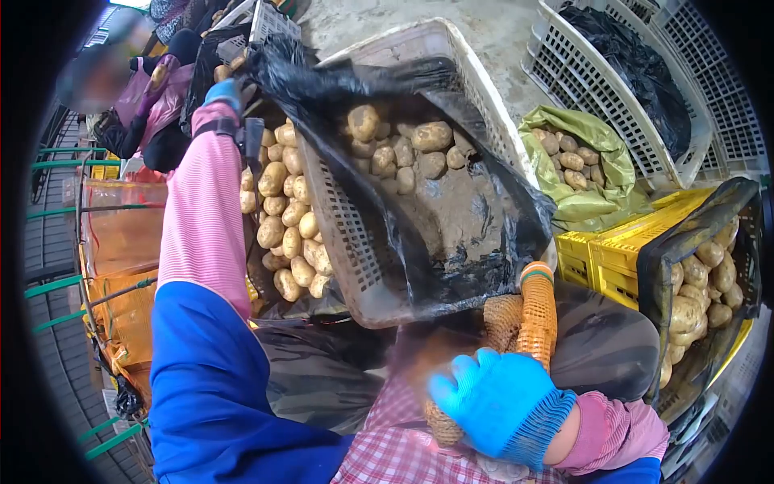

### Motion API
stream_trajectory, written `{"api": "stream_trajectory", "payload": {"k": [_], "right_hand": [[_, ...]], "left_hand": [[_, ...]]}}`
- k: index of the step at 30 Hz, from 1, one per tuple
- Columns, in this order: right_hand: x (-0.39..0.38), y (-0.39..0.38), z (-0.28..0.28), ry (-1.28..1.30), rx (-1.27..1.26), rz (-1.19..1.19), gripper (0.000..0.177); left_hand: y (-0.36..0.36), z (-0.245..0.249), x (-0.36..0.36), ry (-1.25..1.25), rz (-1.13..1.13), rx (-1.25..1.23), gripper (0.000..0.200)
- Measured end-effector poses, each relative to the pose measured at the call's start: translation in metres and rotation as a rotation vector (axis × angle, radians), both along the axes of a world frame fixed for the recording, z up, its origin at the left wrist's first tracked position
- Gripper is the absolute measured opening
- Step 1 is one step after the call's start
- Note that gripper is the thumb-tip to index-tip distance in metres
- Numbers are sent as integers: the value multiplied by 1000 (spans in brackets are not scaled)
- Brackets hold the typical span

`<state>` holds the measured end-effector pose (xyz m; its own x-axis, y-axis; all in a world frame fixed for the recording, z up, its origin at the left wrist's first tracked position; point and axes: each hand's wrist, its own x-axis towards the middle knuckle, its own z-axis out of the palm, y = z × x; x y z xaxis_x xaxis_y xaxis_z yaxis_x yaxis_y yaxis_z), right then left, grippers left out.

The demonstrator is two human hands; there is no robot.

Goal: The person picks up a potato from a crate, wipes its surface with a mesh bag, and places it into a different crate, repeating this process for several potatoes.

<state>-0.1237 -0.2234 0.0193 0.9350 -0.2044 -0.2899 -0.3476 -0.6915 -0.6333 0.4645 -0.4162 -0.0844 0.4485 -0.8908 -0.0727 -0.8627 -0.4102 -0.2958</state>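
Note:
My left hand [226,93], in a blue glove, reaches far forward to the edge of the black plastic liner [282,73]. A potato [222,73] shows just beyond it; its fingers are mostly hidden. Over my lap, my right hand [508,403], also blue-gloved, is closed with curled fingers, and what they hold is hidden. Brown mesh [504,319] and an orange mesh piece [536,319] lie just beyond that hand, with a brown blur by its fingertips. Ahead, a white crate [351,258] lined with black plastic holds dirty potatoes [395,145] and loose soil.
Cleaner potatoes [290,218] fill a container left of the crate. At right are a green sack [613,145] of potatoes, a yellow crate [601,250] and a lined container of potatoes [697,298]. White crates [613,77] stand behind. Another person [153,105] sits at upper left.

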Motion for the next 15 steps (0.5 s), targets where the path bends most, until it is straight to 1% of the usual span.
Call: {"api": "stream_trajectory", "payload": {"k": [2,3,5,6,7,8,9,10,11,12,13,14,15], "right_hand": [[1,-1,1,6,-6,14,29],[2,-3,1,10,-11,16,28],[2,-1,1,-9,-16,0,24],[1,1,-1,-31,-18,-19,22],[0,3,-3,-53,-18,-37,19],[-1,6,-4,-70,-13,-38,21],[-2,9,-5,-85,-10,-41,22],[-3,12,-5,-100,-8,-43,24],[-4,14,-6,-114,-16,-46,23],[-4,17,-7,-128,-25,-51,22],[-4,19,-8,-142,-30,-55,21],[-4,20,-8,-151,-28,-50,20],[-4,20,-7,-156,-23,-50,19]], "left_hand": [[19,-41,60,204,-178,-191,54],[17,-39,41,362,-13,-456,59],[14,-35,-41,669,334,-979,68],[20,-39,-70,282,5,-1032,65],[28,-45,-100,-115,-399,-1076,55],[39,-31,-141,185,-689,-991,46],[46,-31,-172,261,-867,-829,39],[52,-48,-188,384,-933,-648,30],[60,-85,-192,422,-658,-370,39],[68,-92,-214,409,-366,-153,57],[60,-109,-215,460,-110,47,77],[49,-119,-221,547,167,87,89],[41,-128,-221,492,217,-16,92]]}}
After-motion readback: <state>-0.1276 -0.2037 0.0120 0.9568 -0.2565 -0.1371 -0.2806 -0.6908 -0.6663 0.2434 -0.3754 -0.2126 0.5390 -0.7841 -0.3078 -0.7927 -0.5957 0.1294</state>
